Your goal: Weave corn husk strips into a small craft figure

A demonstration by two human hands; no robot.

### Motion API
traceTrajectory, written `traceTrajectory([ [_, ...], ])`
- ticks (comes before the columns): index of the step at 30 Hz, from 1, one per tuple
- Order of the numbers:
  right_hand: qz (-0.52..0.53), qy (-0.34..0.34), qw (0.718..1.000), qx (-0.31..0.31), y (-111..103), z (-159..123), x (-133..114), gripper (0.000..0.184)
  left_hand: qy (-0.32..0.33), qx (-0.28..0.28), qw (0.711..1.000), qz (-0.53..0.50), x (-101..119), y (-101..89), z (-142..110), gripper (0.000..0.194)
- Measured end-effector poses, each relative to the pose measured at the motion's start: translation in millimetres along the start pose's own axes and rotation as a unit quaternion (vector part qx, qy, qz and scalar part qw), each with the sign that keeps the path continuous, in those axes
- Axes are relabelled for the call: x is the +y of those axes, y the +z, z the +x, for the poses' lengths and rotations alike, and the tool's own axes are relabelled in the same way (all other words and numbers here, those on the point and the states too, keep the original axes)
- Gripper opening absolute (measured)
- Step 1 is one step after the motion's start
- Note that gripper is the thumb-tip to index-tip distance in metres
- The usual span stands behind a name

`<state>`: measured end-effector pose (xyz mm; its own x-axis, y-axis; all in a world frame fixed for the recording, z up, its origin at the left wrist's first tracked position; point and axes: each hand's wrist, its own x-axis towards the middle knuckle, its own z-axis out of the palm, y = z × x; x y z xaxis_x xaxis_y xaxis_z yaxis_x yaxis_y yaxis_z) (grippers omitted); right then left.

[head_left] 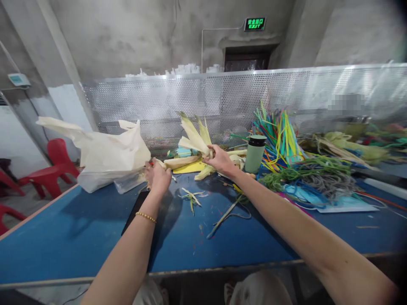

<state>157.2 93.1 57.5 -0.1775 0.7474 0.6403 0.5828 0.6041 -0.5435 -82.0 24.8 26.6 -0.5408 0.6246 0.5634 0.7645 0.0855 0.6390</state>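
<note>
My right hand is closed round the gathered base of a bundle of pale corn husks, whose greenish tips fan upward and to the left. My left hand has its fingers curled on the pale end of a corn husk; its fingertips are partly hidden. A yellow sheet lies under the husks between the hands. Below on the table are thin husk scraps. A dark flat object lies beneath my left wrist.
A cream plastic bag stands at the left of the blue table. A green canister is right of my right hand, before colourful strips and green cord. A perforated metal screen runs along the back. Red chairs stand left.
</note>
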Motion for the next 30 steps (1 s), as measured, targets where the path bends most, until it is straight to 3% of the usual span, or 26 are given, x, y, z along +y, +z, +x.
traceTrajectory([
  [3, -0.012, 0.001, 1.0, 0.017, 2, -9, -9, 0.065, 0.106, 0.036, 0.994, -0.017, 21, -11.8, -20, 0.054],
  [4, -0.018, -0.007, 1.0, 0.023, 3, -12, -11, 0.064, 0.131, 0.009, 0.989, -0.06, 29, -12.2, -27, 0.043],
  [6, -0.043, -0.044, 0.997, 0.04, 6, -21, -14, 0.063, 0.147, -0.125, 0.963, -0.187, 41, -7.1, -41, 0.031],
  [7, -0.057, -0.07, 0.995, 0.049, 9, -26, -15, 0.062, 0.126, -0.197, 0.937, -0.259, 46, -2.5, -47, 0.033],
  [9, -0.072, -0.122, 0.989, 0.034, 17, -38, -20, 0.061, 0.053, -0.274, 0.885, -0.373, 52, 7.6, -57, 0.042],
  [11, -0.053, -0.17, 0.984, -0.003, 24, -50, -28, 0.064, -0.01, -0.301, 0.841, -0.448, 54, 14.1, -60, 0.043],
  [14, 0.036, -0.195, 0.979, -0.055, 26, -60, -37, 0.074, -0.098, -0.297, 0.786, -0.534, 51, 13.1, -56, 0.037],
  [16, 0.127, -0.146, 0.976, -0.1, 19, -59, -38, 0.079, -0.144, -0.326, 0.752, -0.555, 47, 8.2, -50, 0.03],
  [18, 0.206, -0.047, 0.974, -0.078, 9, -53, -34, 0.079, -0.177, -0.357, 0.73, -0.556, 44, 3.9, -46, 0.026],
  [20, 0.247, 0.047, 0.968, -0.03, -2, -47, -29, 0.064, -0.191, -0.407, 0.705, -0.548, 43, 2.1, -46, 0.023],
  [22, 0.266, 0.106, 0.958, -0.025, -10, -45, -26, 0.038, -0.191, -0.447, 0.679, -0.55, 44, 2.4, -48, 0.02],
  [24, 0.285, 0.126, 0.948, -0.065, -13, -47, -27, 0.026, -0.18, -0.469, 0.658, -0.561, 45, 3.2, -51, 0.02],
  [26, 0.301, 0.125, 0.941, -0.095, -13, -50, -31, 0.03, -0.167, -0.488, 0.646, -0.562, 45, 3.9, -53, 0.022],
  [30, 0.304, 0.129, 0.942, -0.054, -11, -53, -36, 0.033, -0.166, -0.498, 0.646, -0.554, 44, 4.5, -54, 0.024],
])
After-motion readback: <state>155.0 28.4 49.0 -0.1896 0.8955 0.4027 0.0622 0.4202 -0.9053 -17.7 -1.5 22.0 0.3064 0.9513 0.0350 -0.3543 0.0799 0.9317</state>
